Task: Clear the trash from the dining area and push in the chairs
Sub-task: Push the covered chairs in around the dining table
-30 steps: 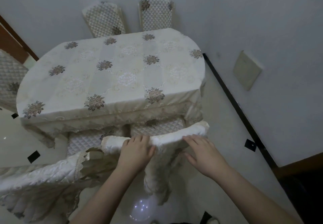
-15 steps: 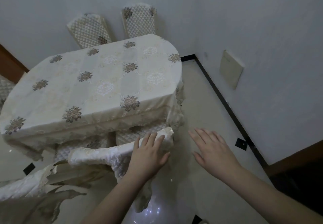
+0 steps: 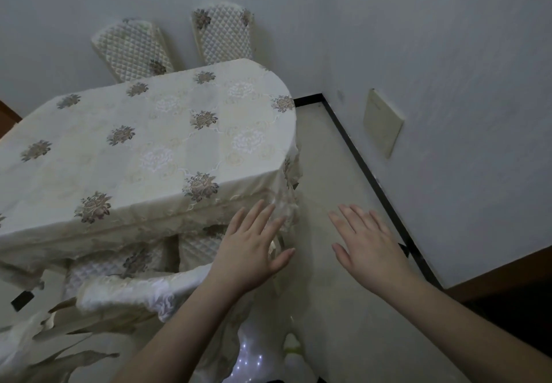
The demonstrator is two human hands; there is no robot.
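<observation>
A dining table (image 3: 143, 143) under a cream floral cloth fills the left and middle. Right in front of me a chair with a white lace cover (image 3: 140, 290) stands at the table's near edge, its quilted seat tucked under the cloth. My left hand (image 3: 251, 248) hovers flat above the chair back's right end, fingers spread, holding nothing. My right hand (image 3: 367, 248) is open over the bare floor to the right, palm down. Another covered chair (image 3: 35, 349) sits at the lower left. Two quilted chair backs (image 3: 222, 38) rise behind the table's far side.
A white wall runs along the right with a cream wall plate (image 3: 383, 122) and a black floor border (image 3: 367, 164). Pale glossy floor (image 3: 334, 308) lies between table and wall. Wooden trim (image 3: 501, 272) shows at the right edge. No trash is visible.
Both hands have come off the chair back: the right one first, then the left, which now hovers with fingers spread. The view has swung right.
</observation>
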